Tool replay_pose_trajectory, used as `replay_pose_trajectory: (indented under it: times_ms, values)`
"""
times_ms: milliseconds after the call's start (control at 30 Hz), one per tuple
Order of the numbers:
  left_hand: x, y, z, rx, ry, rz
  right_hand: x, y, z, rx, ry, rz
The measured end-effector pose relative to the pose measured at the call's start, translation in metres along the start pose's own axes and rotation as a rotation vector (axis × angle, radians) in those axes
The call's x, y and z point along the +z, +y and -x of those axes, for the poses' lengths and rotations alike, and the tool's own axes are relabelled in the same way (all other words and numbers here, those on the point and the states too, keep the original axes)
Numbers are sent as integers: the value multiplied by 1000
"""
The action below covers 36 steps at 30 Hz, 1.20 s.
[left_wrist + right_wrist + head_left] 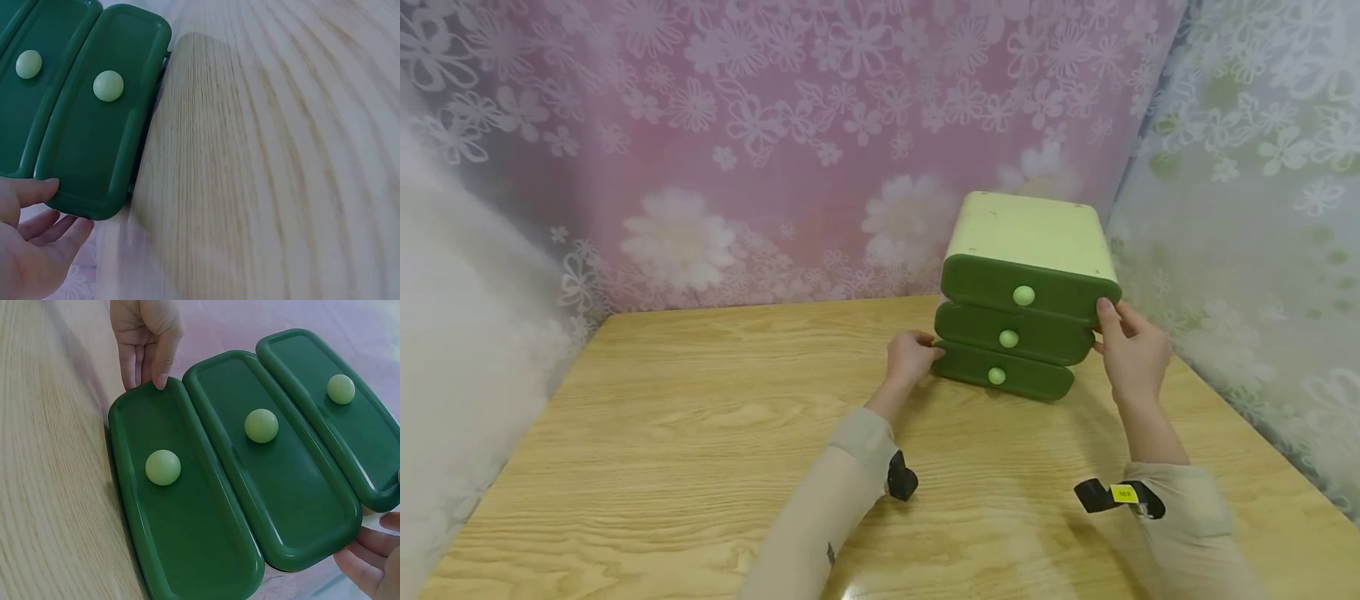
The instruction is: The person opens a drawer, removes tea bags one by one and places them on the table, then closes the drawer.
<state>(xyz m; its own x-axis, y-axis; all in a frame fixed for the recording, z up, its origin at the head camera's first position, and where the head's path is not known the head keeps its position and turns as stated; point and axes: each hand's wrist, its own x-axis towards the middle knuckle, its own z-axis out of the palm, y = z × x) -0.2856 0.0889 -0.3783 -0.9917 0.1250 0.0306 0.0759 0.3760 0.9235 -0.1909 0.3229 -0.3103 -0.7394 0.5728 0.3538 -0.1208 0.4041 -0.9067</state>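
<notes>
Wood-grain counter (662, 450) spreads out ahead, 6 through 12 o'clock. Two sleeves (827, 500) reach over it, black wrist mounts (902, 477) on both. Past those: left hand (912, 358) at 12, fingers pinching the left end of the bottom drawer (962, 367), thumb on the face, rest behind the edge. Right hand (1138, 354) between 1 and 2, fingers pinching the right end of the top drawer (1063, 293), thumb on the face, other tips tucked behind by the end of the middle drawer (970, 325). Drawer unit (1028, 321) is between the hands at 1, fronts toward the person. Grips are diagonal, low left vs high right, so match force or it'll likely twist. Both are on fronts, not the shell; a straight pull would probably slide drawers out, so squeeze inward, go slow, don't trap fingers under the base. Can't tell if the base bears fully on the counter. Pale top (1022, 229) runs back behind the fronts; pink floral curtain (812, 125) beyond, at 12.
</notes>
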Motion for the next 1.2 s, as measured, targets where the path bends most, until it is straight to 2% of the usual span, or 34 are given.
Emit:
replay_pose_trajectory:
  times_ms: [433,733,933,1067,1200]
  values:
    - [-22,-10,9,31,0,-43,11,-5,6,-69,-93,11]
    - [-39,-19,13,1,21,12,27,-11,10,-137,-112,36]
    - [-54,-24,21,-12,30,16,37,-12,14,-197,-184,74]
    - [-64,-28,25,-23,41,20,46,-13,18,-187,-229,46]
    - [-71,-30,29,-24,49,13,53,-15,21,-156,-234,16]
